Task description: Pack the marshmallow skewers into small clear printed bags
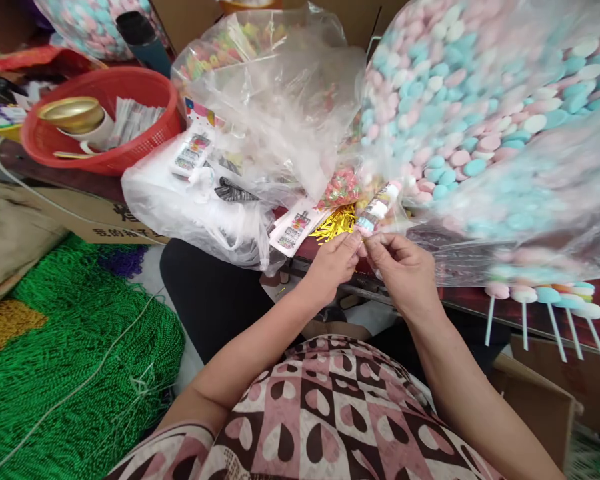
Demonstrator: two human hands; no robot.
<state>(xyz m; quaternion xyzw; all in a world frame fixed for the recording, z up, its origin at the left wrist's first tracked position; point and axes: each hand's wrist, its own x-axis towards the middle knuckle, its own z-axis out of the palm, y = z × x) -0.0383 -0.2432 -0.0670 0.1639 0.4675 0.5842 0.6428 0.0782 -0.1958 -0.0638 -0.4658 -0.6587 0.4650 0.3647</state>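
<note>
We are slanting the left forearm in from eight o'clock and the right from between four and five, with wrists lying low over the near edge of the bench (467,299). The left hand (333,263) and right hand (403,267) are almost touching; on each, thumb and forefinger are pinching the near end of the small labelled packet (377,210), which is pointing toward one o'clock, while our other fingers are curling under. Taking the hands as the clock's centre, gold ties (336,225) and printed cards (295,230) are lying close by at ten, a red basket (105,160) is standing farther out at ten, and a big clear bag of pastel sweets (470,143) is bulging toward two. Lollipops (547,295) are jutting past the edge between three and four. Green strands (90,360) are covering the floor toward eight.
</note>
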